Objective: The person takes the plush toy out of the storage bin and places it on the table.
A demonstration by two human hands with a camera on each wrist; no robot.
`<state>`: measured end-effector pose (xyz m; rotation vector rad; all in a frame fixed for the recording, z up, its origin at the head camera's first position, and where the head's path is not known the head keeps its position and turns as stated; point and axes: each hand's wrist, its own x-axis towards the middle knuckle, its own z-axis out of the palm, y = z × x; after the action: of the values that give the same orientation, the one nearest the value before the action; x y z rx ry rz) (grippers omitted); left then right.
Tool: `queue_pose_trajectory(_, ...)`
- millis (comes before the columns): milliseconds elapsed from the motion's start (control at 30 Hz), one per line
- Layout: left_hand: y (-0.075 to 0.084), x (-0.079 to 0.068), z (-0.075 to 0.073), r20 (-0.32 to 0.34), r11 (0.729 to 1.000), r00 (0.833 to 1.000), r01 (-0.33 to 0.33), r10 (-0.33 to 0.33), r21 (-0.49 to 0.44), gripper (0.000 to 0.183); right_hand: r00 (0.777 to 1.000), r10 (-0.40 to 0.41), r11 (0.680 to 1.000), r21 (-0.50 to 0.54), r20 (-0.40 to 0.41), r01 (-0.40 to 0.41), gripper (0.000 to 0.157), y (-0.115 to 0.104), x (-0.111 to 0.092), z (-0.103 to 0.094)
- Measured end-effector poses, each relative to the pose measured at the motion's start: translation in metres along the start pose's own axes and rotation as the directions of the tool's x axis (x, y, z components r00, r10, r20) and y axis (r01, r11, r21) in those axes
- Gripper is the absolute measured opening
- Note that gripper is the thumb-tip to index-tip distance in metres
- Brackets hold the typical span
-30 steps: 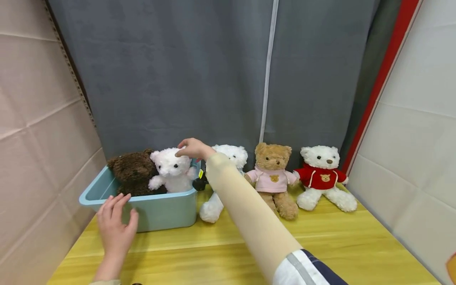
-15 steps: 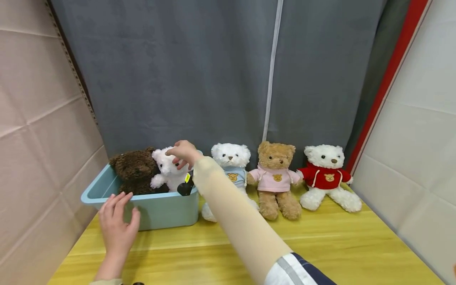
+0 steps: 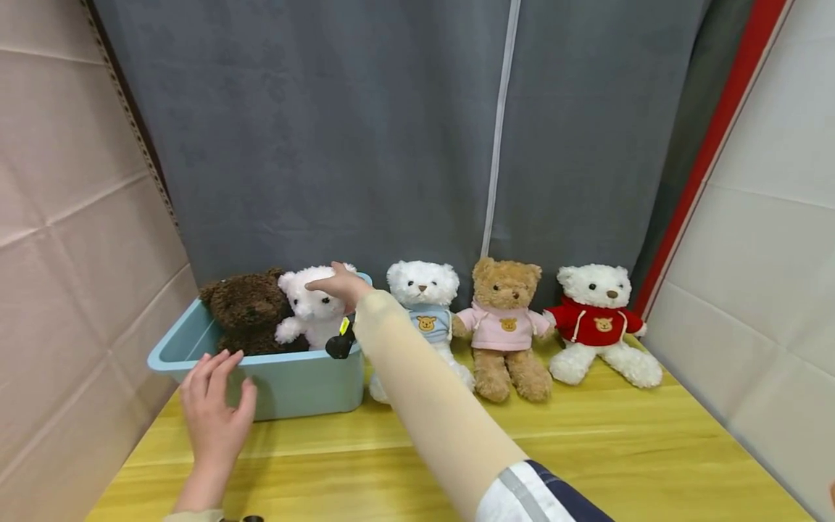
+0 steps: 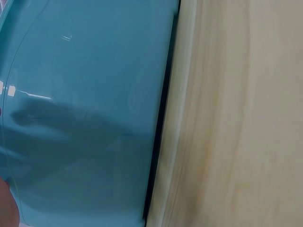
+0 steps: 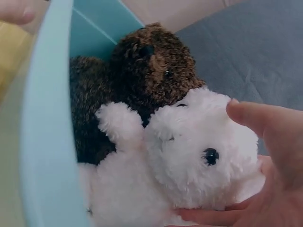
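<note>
A light-blue plastic tub (image 3: 300,388) stands on the left of the table. In it sit a dark brown teddy bear (image 3: 248,308) and a fluffy white teddy bear (image 3: 309,308), side by side. My right hand (image 3: 341,286) reaches over the tub and holds the white bear's head. In the right wrist view the thumb (image 5: 248,113) lies on one side of the head and the fingers (image 5: 208,216) lie along the other. My left hand (image 3: 215,409) rests on the tub's front rim with fairly straight fingers. The left wrist view mostly shows the tub's wall (image 4: 94,61).
Right of the tub sit a white bear in a blue top (image 3: 424,290), a tan bear in a pink hoodie (image 3: 505,330) and a white bear in a red hoodie (image 3: 593,319). A grey curtain (image 3: 326,130) hangs behind the wooden table (image 3: 587,449).
My right hand has moved left over the tub and then lowered onto the white bear's head. My left hand stays at the rim.
</note>
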<state>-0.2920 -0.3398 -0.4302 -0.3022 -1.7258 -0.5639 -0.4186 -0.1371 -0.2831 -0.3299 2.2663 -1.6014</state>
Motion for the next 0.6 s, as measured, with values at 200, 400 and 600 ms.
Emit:
queue_pose_trajectory(200,-0.001,0.001,-0.001,0.003,1.0,1.0,-0.007,0.007,0.007,0.041,0.984,-0.105,0.934,-0.353,-0.143,0.048,0.083,-0.01,0.002,0.004)
queue_pose_trajectory(400,0.0,0.003,-0.002,0.0,1.0,1.0,-0.008,0.008,0.004,0.04,0.963,-0.266,0.682,-0.7,0.029,0.21,0.082,-0.017,0.009,0.005)
queue_pose_trajectory(600,0.001,0.002,-0.001,0.005,1.0,1.0,-0.011,0.011,0.004,0.04,0.961,-0.235,0.532,-0.808,0.145,0.252,0.085,-0.007,0.018,0.003)
